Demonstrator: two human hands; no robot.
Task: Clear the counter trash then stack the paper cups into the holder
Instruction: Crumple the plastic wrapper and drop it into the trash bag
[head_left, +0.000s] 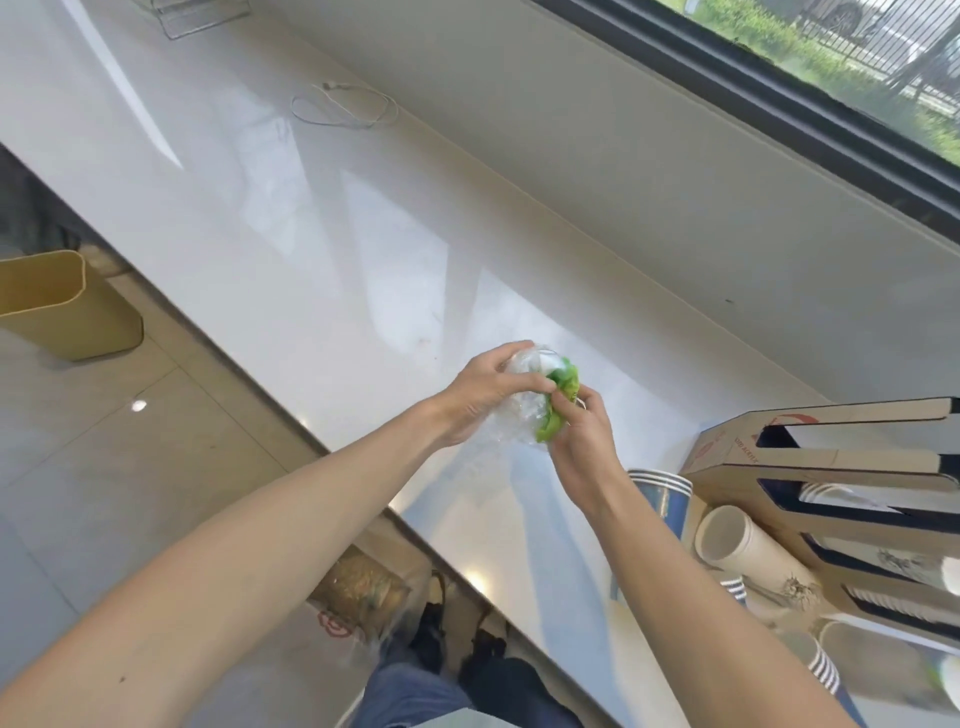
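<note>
**Trash first, cups later: both hands busy balling up plastic**

Both hands are up over the counter (363, 249), just inside its front edge, squeezing one wad of clear plastic wrap (519, 410) with a green bit (563, 387) mashed into it. The left hand (485, 395) has its fingers curled round the top and side of the wad, and the right hand (579, 434) pinches the green part from the other side, fingers closed tight on it. My guess is it's being compacted so it goes into the bin in one piece instead of unfolding on the way.

The beige bin (57, 306) sits on the floor past the counter's front edge, well off to the left, so that's the likely drop spot.

Cups aren't touched yet. Loose paper cups (737, 545) lie tipped over at the counter's right end, beside a short blue stack (665, 493), right up against the cardboard holder (831, 457) with its slots.

Surface is glossy white stone with lots of window glare. A white cable (343, 106) loops near the back edge, a wire rack (192, 15) sits at the far end, and a window runs along the back wall.
</note>
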